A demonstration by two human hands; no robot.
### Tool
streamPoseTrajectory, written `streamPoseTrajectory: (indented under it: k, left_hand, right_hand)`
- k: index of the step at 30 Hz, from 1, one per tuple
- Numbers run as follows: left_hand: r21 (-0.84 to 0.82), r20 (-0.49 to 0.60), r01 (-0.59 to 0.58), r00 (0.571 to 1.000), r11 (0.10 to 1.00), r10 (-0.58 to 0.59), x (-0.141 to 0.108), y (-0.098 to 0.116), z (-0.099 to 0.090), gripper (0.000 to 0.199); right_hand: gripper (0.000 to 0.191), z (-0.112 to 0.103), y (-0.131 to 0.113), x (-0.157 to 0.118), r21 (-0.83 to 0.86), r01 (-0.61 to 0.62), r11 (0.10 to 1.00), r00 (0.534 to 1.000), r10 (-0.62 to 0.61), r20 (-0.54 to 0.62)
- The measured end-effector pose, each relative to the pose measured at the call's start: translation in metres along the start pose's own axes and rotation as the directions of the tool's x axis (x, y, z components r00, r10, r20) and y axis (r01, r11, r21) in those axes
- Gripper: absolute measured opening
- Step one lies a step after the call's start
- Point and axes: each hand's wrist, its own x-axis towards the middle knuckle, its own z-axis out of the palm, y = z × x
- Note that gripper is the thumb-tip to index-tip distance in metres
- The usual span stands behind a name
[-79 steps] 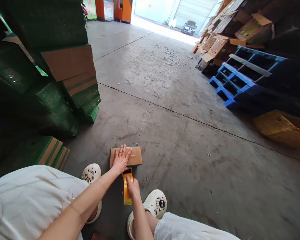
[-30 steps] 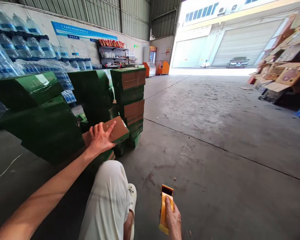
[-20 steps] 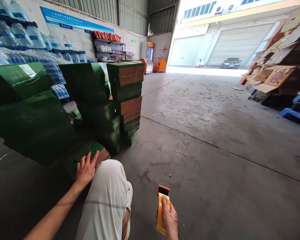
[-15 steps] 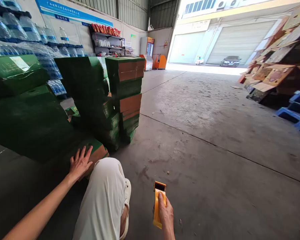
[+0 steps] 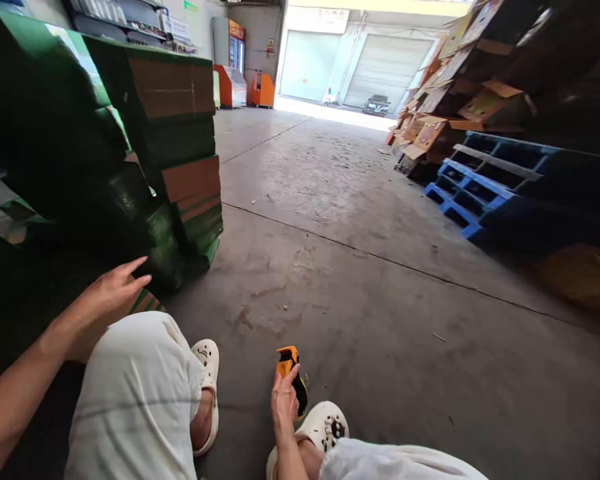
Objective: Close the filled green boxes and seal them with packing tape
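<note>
My left hand [image 5: 114, 292] is at the left, with its index finger stretched out and its fingers apart. It holds nothing and is just over a low green-and-brown carton [image 5: 149, 303], mostly hidden behind my hand and knee. Whether hand and carton touch, I cannot tell. Low in front of me, my right hand [image 5: 285, 398] is closed round an orange-and-black tape dispenser [image 5: 286, 360]. The dispenser's head points away from me, and my fingers cover part of its body. It is close to the white clog [image 5: 325, 423] on my right foot.
Tall stacks of green cartons [image 5: 190, 143] rise close on the left. Blue pallets [image 5: 473, 190] and a heap of opened cardboard boxes [image 5: 430, 137] stand at the right. Orange cabinets [image 5: 263, 90] and a drinks fridge [image 5: 229, 47] are at the back, beside the wide doorway.
My view has swung right and down. My left hand has gone from lying spread on the carton to a pointing shape. The dispenser has turned in my right hand. My right foot has come into view.
</note>
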Motion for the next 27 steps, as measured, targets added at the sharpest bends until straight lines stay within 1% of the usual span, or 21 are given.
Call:
streamPoseTrajectory:
  k: [1,2,3,4,5,6,7,8,9,10,12,14,16,18,22,23,24,25,27]
  left_hand:
    - [-0.098,0.015,-0.132,0.991,0.986,0.134,0.011,0.030,-0.008,0.070]
    - [-0.150,0.036,-0.248,0.966,0.957,0.256,0.019,0.065,-0.012,0.072]
    - [-0.170,0.056,-0.366,0.923,0.915,0.380,0.023,0.103,-0.012,0.073]
    - [-0.192,0.109,-0.481,0.856,0.855,0.506,0.022,0.142,-0.008,0.072]
    - [-0.225,0.183,-0.577,0.766,0.785,0.616,0.017,0.180,0.001,0.069]
    - [-0.263,0.271,-0.647,0.663,0.716,0.698,0.007,0.216,0.014,0.066]
    - [-0.289,0.353,-0.685,0.573,0.669,0.739,-0.005,0.247,0.029,0.064]
    - [-0.287,0.427,-0.722,0.492,0.630,0.759,-0.018,0.272,0.044,0.064]
    - [-0.274,0.492,-0.756,0.420,0.594,0.762,-0.032,0.293,0.058,0.065]
    - [-0.259,0.548,-0.786,0.358,0.561,0.756,-0.044,0.309,0.070,0.066]
    - [-0.237,0.628,-0.836,0.257,0.495,0.734,-0.064,0.330,0.086,0.066]
    - [-0.239,0.671,-0.869,0.174,0.433,0.720,-0.076,0.346,0.092,0.065]
    - [-0.243,0.676,-0.896,0.119,0.372,0.727,-0.082,0.359,0.096,0.064]
    - [-0.261,0.647,-0.916,0.070,0.306,0.760,-0.086,0.370,0.104,0.065]
    - [-0.290,0.578,-0.938,-0.013,0.190,0.816,-0.093,0.386,0.137,0.062]
    - [-0.288,0.574,-0.943,-0.032,0.164,0.818,-0.093,0.388,0.144,0.062]
    - [-0.286,0.575,-0.948,-0.052,0.141,0.816,-0.093,0.389,0.151,0.062]
    - [-0.286,0.581,-0.950,-0.070,0.122,0.811,-0.092,0.389,0.156,0.062]
    - [-0.301,0.589,-0.947,-0.090,0.115,0.803,-0.088,0.386,0.163,0.064]
  right_hand:
    - [0.073,0.005,0.002,-0.001,-0.020,-0.001,1.000,1.000,0.001,-0.006]
    - [0.072,0.009,0.004,-0.001,-0.039,-0.007,0.999,1.000,0.006,-0.012]
    - [0.071,0.011,0.005,-0.001,-0.052,-0.021,0.998,1.000,0.019,-0.020]
    - [0.070,0.012,0.006,-0.001,-0.058,-0.038,0.998,0.999,0.037,-0.028]
    - [0.069,0.012,0.008,-0.002,-0.055,-0.057,0.997,0.998,0.056,-0.028]
    - [0.069,0.011,0.010,-0.002,-0.047,-0.074,0.996,0.997,0.074,-0.017]
    - [0.069,0.010,0.012,-0.002,-0.035,-0.089,0.995,0.996,0.089,0.000]
    - [0.069,0.009,0.014,-0.001,-0.024,-0.104,0.994,0.994,0.105,0.019]
    - [0.069,0.009,0.016,-0.001,-0.012,-0.123,0.992,0.992,0.123,0.031]
    - [0.069,0.008,0.019,0.000,0.002,-0.146,0.989,0.989,0.145,0.035]
    - [0.069,0.010,0.023,0.001,0.023,-0.188,0.982,0.982,0.187,0.031]
    - [0.070,0.011,0.027,0.000,0.038,-0.228,0.973,0.974,0.228,0.021]
    - [0.070,0.012,0.031,-0.003,0.023,-0.243,0.970,0.970,0.242,0.031]
    - [0.073,0.010,0.035,-0.009,-0.003,-0.231,0.973,0.971,0.231,0.059]
    - [0.091,-0.002,0.040,-0.022,-0.041,-0.133,0.990,0.976,0.138,0.167]
    - [0.090,-0.008,0.039,-0.023,-0.044,-0.119,0.992,0.974,0.125,0.190]
    - [0.085,-0.015,0.038,-0.023,-0.046,-0.112,0.993,0.970,0.119,0.210]
    - [0.074,-0.025,0.038,-0.020,-0.044,-0.113,0.993,0.967,0.120,0.223]
    - [0.045,-0.054,0.037,-0.008,-0.026,-0.108,0.994,0.967,0.111,0.230]
